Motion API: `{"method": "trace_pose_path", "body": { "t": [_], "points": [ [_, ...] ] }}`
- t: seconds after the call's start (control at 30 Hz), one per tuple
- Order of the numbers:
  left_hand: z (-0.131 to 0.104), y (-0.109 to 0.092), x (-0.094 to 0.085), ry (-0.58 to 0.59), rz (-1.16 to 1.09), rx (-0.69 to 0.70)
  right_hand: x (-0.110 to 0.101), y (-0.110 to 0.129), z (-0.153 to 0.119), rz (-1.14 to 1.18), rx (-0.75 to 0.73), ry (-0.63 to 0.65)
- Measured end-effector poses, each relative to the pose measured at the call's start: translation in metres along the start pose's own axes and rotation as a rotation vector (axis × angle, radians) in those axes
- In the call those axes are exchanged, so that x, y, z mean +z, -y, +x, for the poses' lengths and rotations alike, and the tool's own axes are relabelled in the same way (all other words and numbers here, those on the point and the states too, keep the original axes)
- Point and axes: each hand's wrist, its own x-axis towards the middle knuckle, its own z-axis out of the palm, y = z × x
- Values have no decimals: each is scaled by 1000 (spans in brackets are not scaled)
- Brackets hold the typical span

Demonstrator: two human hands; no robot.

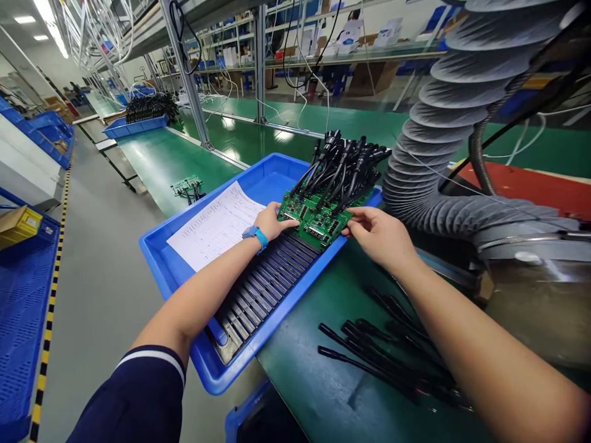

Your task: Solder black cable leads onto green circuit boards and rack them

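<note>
Green circuit boards [318, 226] held near frame centre, above the slotted black rack [265, 277] in the blue tray [272, 178]. Left edge clamped by left hand [271, 223], right corner pinched by right hand [381, 234]; edge grip likely used to spare components. Black cables [351, 163] bunched at far side, so displays are left exposed.

Two hands [273, 223] [379, 237], one watch [252, 232], one ribbed duct [427, 144].

Tray [264, 334] blue; PCBs [318, 223] green; cables [344, 163] blk; duct [431, 141] grey; floor tape [52, 292] ylw/blk stripes.
</note>
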Motion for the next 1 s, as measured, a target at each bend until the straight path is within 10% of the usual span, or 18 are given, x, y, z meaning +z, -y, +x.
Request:
{"method": "trace_pose_path", "body": {
  "t": [0.7, 1.0],
  "points": [
    [-1, -8, -5, 27, -175, 84, 1, 23, -8, -403, -220, -133],
    [0, -42, -14, -59, -120, 68, -25, 22, -186, -534, -536, -48]
  ]
}}
